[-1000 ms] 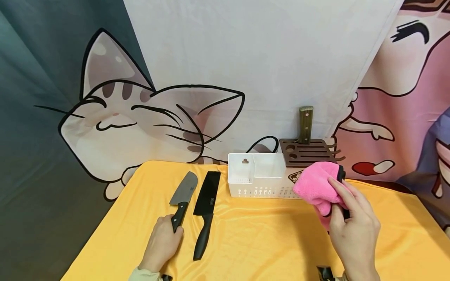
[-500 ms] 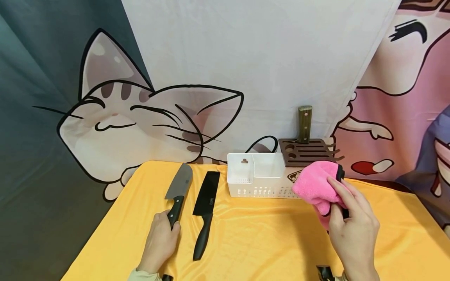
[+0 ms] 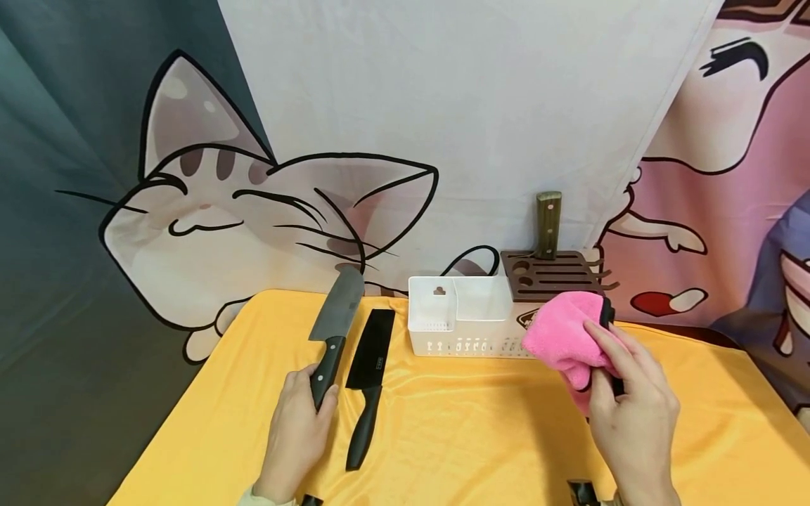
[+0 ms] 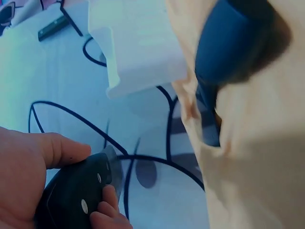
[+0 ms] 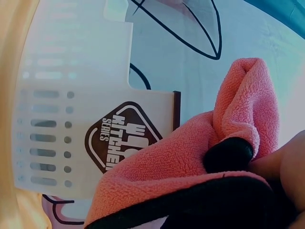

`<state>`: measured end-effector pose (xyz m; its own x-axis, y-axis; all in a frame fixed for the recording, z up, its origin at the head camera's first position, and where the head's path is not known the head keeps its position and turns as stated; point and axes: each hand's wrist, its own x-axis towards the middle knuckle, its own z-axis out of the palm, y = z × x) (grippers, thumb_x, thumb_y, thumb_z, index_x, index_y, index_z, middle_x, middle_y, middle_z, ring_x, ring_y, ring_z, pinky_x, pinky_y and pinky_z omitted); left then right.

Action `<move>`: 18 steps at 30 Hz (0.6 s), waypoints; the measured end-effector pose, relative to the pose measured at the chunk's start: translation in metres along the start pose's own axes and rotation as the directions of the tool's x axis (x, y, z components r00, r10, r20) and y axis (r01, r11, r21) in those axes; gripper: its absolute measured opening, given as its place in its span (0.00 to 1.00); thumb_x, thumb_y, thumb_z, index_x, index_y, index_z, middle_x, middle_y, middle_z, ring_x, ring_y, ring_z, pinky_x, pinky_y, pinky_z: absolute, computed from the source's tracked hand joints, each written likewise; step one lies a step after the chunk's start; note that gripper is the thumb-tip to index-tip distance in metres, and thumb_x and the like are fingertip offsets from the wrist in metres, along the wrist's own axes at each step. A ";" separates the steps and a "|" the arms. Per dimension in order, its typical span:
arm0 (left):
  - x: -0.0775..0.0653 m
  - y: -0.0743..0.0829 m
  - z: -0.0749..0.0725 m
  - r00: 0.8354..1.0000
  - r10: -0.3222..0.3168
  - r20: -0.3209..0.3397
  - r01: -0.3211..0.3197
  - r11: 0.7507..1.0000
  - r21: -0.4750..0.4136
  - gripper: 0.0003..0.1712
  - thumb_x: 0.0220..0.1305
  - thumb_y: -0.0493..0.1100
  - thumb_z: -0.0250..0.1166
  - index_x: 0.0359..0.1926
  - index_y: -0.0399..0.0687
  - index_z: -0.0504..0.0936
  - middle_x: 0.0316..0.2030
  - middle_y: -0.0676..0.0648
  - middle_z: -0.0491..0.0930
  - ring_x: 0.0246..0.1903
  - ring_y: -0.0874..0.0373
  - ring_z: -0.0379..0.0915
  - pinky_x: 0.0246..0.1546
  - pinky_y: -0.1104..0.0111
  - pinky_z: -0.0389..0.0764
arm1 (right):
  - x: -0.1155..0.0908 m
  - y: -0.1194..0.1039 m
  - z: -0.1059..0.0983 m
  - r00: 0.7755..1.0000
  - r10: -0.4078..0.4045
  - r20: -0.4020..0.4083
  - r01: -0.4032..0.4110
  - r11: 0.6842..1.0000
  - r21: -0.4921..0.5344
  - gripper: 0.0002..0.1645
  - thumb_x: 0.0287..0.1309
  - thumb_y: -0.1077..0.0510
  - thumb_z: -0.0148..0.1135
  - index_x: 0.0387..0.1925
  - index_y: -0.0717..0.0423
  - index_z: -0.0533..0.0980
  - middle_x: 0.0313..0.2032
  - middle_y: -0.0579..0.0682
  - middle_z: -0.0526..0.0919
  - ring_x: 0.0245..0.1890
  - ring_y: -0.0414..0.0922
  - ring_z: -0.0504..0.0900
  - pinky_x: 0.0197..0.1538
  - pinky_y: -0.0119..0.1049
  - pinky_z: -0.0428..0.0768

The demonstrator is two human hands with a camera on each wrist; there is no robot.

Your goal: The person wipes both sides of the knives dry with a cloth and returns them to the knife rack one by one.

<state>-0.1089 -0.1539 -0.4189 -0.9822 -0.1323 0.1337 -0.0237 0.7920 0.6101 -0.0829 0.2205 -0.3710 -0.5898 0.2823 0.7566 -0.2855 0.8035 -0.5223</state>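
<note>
My left hand [image 3: 297, 429] grips the black riveted handle of a kitchen knife [image 3: 338, 306], its broad grey blade pointing away from me and raised over the far edge of the cloth. In the left wrist view the thumb and fingers wrap the knife handle [image 4: 78, 191]. Just to its right an all-black cleaver-shaped knife [image 3: 372, 351] lies flat on the yellow cloth. My right hand [image 3: 635, 414] pinches a bunched pink cloth [image 3: 566, 330] with black edging. The right wrist view shows the pink cloth [image 5: 181, 152] in front of the white holder.
A white perforated knife holder [image 3: 471, 344] with a brown slotted top [image 3: 557, 287] stands at the back of the yellow-covered table [image 3: 455, 436]. One knife with a wooden handle [image 3: 548, 225] stands in a slot. Behind hangs a cartoon-printed curtain [image 3: 392, 91].
My left hand has lifted the grey-bladed knife off the cloth, first moving it up and slightly left, then right toward the black knife. The right hand with the pink cloth has barely moved.
</note>
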 end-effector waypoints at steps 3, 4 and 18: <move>-0.003 0.007 0.000 1.000 0.020 -0.009 -0.020 1.000 -0.008 0.29 0.72 0.49 0.62 0.63 0.31 0.72 0.48 0.38 0.74 0.36 0.51 0.71 0.34 0.61 0.72 | 0.000 -0.001 0.004 0.999 -0.032 -0.039 0.033 0.999 0.027 0.29 0.52 0.74 0.55 0.52 0.52 0.86 0.50 0.58 0.85 0.51 0.58 0.80 0.61 0.19 0.64; -0.004 0.009 0.000 1.000 0.025 -0.014 -0.025 1.000 -0.012 0.29 0.72 0.50 0.63 0.63 0.32 0.72 0.48 0.39 0.75 0.36 0.52 0.71 0.34 0.61 0.72 | 0.000 -0.002 0.005 0.998 -0.043 -0.047 0.045 0.998 0.035 0.29 0.51 0.74 0.55 0.51 0.52 0.86 0.50 0.58 0.85 0.51 0.59 0.80 0.61 0.19 0.64; -0.015 0.036 0.005 0.971 0.198 -0.134 -0.209 0.975 -0.072 0.20 0.65 0.48 0.70 0.53 0.42 0.83 0.42 0.49 0.78 0.31 0.61 0.73 0.32 0.65 0.77 | -0.002 -0.009 0.008 0.987 -0.164 -0.001 0.163 0.979 0.125 0.27 0.48 0.76 0.60 0.48 0.56 0.86 0.50 0.61 0.84 0.54 0.50 0.78 0.64 0.23 0.66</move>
<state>-0.0956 -0.1205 -0.4029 -0.9335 -0.0516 0.3549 0.1952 0.7571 0.6235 -0.0848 0.2086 -0.3706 -0.5343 0.1475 0.8323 -0.4701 0.7665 -0.4376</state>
